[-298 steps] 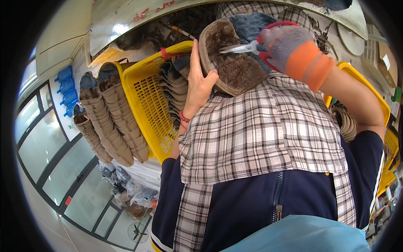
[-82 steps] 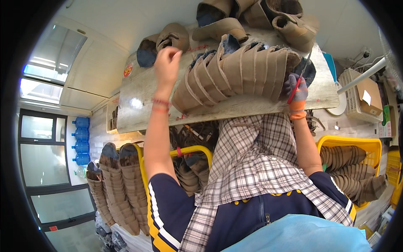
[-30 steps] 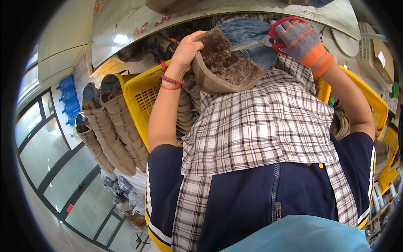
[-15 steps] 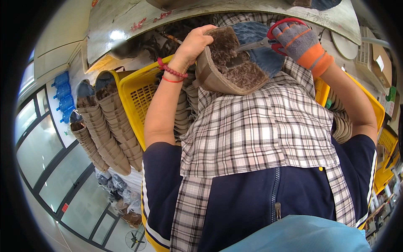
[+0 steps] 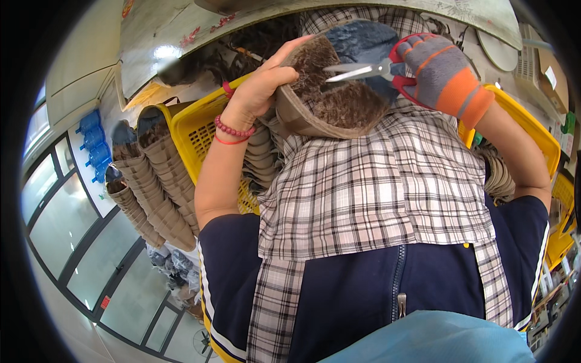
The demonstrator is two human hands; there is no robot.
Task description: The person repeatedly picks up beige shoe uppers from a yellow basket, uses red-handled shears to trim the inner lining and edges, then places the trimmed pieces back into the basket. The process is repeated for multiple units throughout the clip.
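Head view: the left hand [image 5: 257, 88] grips a brown fur-lined piece [image 5: 354, 107]; the gloved right hand [image 5: 445, 75] grips scissors [image 5: 382, 69] over it. Below the left hand, a yellow basket [image 5: 192, 136] holds stacked brown pieces [image 5: 260, 154]; below the right, a second basket [image 5: 543, 130], partly hidden, seemingly holds similar ones.

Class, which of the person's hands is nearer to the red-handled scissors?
Right. The right hand grips the scissors; the left hand holds the edge of the fur-lined piece, left of the scissors, not touching them.
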